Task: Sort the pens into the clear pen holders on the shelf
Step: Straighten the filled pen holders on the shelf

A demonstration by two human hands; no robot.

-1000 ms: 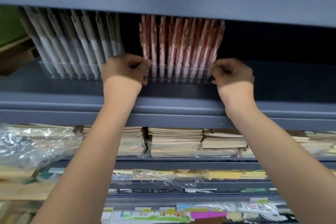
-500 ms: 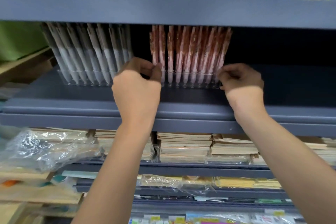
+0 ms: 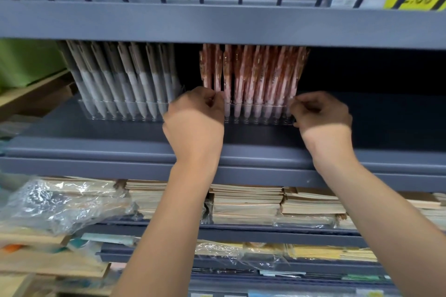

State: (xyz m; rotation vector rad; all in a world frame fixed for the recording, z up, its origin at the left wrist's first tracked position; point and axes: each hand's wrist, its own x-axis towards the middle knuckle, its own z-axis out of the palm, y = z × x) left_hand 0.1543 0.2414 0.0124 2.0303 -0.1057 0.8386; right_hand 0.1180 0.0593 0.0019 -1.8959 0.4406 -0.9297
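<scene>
Two hands work one holder. The left hand [image 3: 195, 116] pinches, fingers curled, at the left end of the clear pen holder [image 3: 258, 117], and the right hand [image 3: 321, 113] grips its right end the same way. Whether the left thumb presses the holder's wall or the first pen beside it, I cannot tell. The pink pens [image 3: 255, 72] stand in this holder tips down, some leaning, on the grey shelf [image 3: 96, 144], near the grey pens [image 3: 125, 75] in the neighbouring holder [image 3: 115, 113].

The step looks like squaring the pink pens' holder into place. To do it well, slide it flat along the shelf with an even pull at both ends, since tilting one end would likely fan the tall pens out. Grip low on the plastic, not the barrels, and avoid knocking the neighbour. The upper shelf [image 3: 217, 24] sits close over the pen tops, so any lift should be slight.
</scene>
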